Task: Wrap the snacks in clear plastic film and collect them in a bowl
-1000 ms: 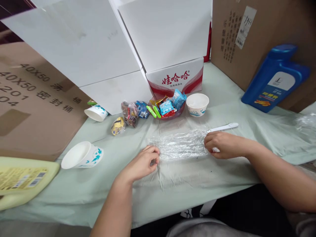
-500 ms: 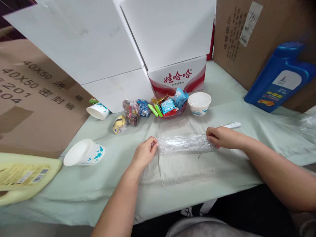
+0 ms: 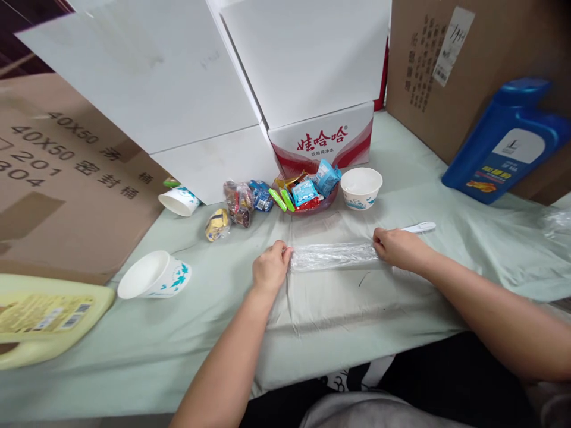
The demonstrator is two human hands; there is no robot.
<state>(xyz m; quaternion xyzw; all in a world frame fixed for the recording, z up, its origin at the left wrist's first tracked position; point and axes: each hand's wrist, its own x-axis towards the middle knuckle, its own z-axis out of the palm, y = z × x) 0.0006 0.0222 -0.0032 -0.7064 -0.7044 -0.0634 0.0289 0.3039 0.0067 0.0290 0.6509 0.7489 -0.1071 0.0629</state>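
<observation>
A narrow strip of clear plastic film, gathered and wrinkled, lies stretched sideways over the pale green tablecloth. My left hand pinches its left end between thumb and fingers. At the right end, my right hand is closed on the film too. Just beyond my right hand pokes out a white handle-like object, partly hidden by the hand. Behind the film stands a reddish see-through bowl filled with wrapped snacks, and a white paper bowl is beside it.
Loose wrapped snacks lie left of the bowl. Two paper bowls lie tipped on the left, near a yellow jug. White boxes and brown cartons wall in the back; a blue bottle stands right.
The film has become narrower, its near edge drawn away from me. My left hand has shifted slightly right and away from me; my right hand has barely moved.
</observation>
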